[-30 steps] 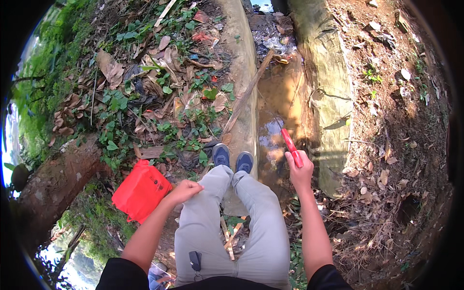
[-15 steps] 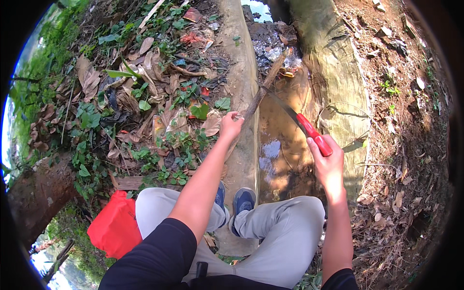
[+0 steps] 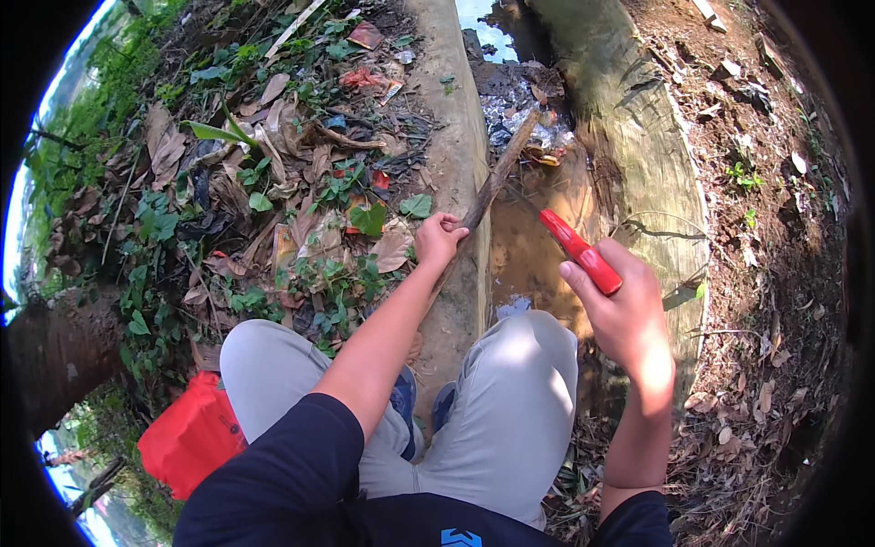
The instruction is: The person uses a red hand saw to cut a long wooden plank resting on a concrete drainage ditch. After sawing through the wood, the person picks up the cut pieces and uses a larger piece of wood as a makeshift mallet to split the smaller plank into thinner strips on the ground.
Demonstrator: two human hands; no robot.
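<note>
Leaf-littered ground (image 3: 301,155) covers the left; brown soil (image 3: 766,273) extends along the right. Between them, a water channel (image 3: 529,264) runs near to far, bounded at left by a pale ledge (image 3: 451,109). A red bag (image 3: 190,438) sits near left. The stick (image 3: 499,173) crosses the ledge's right edge, far end over the channel. Left hand (image 3: 439,240): fingers curled around the stick. Right hand (image 3: 629,312): closed around a red handle (image 3: 576,244), right of the stick.

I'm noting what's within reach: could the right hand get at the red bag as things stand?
Probably not: the right hand holds a red handle, and the left arm and both bent legs lie between it and the red bag.
</note>
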